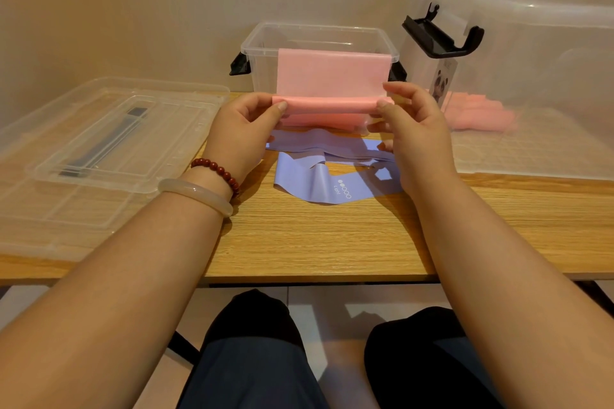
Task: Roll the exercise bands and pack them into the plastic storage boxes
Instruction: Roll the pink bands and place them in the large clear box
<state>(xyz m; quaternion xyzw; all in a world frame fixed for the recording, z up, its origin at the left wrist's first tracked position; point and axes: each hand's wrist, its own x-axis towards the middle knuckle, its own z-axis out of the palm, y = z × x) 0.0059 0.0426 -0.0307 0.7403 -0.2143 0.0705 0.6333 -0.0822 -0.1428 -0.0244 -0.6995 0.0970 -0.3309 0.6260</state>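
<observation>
Lilac exercise band [332,188] lies crumpled on the wooden table [315,236], nearest the person. Just beyond and above it, left hand [242,133] and right hand [415,139] each pinch one end of the rolled edge of the pink band [332,76]. Behind stands a small clear box [262,73]. To its right, pink rolls [478,113] show through a large clear box [531,60].

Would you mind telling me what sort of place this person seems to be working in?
Most likely a room at home, or a small office: a wooden desk set against a plain wall, a tiled floor beneath, and clear plastic boxes of the household kind.
</observation>
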